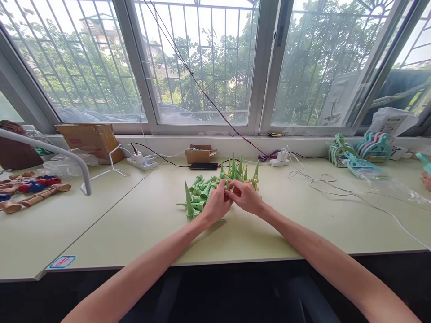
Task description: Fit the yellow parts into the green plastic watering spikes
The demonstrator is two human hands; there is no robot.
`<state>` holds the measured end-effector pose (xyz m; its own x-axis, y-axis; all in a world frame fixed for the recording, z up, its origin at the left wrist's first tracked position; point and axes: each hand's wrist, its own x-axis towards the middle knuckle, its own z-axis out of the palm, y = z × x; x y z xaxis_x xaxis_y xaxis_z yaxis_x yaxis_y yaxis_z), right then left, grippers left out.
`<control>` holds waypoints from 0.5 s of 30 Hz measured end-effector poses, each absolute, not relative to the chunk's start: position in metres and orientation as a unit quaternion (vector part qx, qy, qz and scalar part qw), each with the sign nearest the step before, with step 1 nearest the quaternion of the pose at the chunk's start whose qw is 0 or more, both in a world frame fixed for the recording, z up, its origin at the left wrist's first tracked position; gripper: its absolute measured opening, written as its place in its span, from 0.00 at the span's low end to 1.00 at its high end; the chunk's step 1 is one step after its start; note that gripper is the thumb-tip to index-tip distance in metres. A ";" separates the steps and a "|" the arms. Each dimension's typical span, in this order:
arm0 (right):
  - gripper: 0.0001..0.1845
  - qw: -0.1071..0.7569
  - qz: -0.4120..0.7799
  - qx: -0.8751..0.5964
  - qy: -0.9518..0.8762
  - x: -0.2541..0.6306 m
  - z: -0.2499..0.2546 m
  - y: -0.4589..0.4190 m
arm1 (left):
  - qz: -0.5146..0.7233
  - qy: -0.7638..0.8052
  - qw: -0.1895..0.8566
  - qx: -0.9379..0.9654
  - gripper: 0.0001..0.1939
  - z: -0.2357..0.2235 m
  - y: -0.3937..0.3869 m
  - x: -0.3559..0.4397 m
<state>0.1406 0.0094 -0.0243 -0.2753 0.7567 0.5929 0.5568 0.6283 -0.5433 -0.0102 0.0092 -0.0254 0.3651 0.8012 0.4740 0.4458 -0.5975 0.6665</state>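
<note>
A heap of green cone-shaped plastic spikes point(198, 190) lies in the middle of the pale green table point(303, 215); several more stand upright behind it point(239, 167). My left hand point(217, 202) and my right hand point(245, 196) meet just in front of the heap, fingers curled and pinched together on one small green piece point(228, 185). Most of that piece is hidden by my fingers.
A black phone point(203, 166), a small open cardboard box point(200, 154) and two power strips with cables point(143, 160) lie by the window sill. Wooden toys point(32, 190) and a white lamp arm point(50, 152) are at left. Teal plastic parts point(362, 150) are at right, beside another person's hand point(426, 179).
</note>
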 end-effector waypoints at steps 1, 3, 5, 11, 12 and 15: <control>0.07 0.437 0.110 -0.415 -0.791 0.140 -0.024 0.009 | 0.403 0.390 0.220 0.799 0.22 -0.025 0.009 -0.010; 0.06 0.442 0.097 -0.413 -0.790 0.140 -0.024 0.010 | 0.402 0.388 0.218 0.800 0.22 -0.025 0.008 -0.009; 0.08 0.452 0.084 -0.414 -0.785 0.142 -0.023 0.011 | 0.406 0.387 0.218 0.799 0.22 -0.025 0.008 -0.009; 0.12 0.518 0.049 -0.441 -0.731 0.156 -0.015 0.018 | 0.438 0.382 0.212 0.786 0.17 -0.022 0.005 -0.008; 0.12 0.533 0.042 -0.443 -0.720 0.158 -0.013 0.018 | 0.442 0.381 0.210 0.784 0.16 -0.022 0.006 -0.008; 0.14 0.570 0.014 -0.449 -0.688 0.164 -0.009 0.018 | 0.447 0.379 0.207 0.784 0.15 -0.022 0.006 -0.008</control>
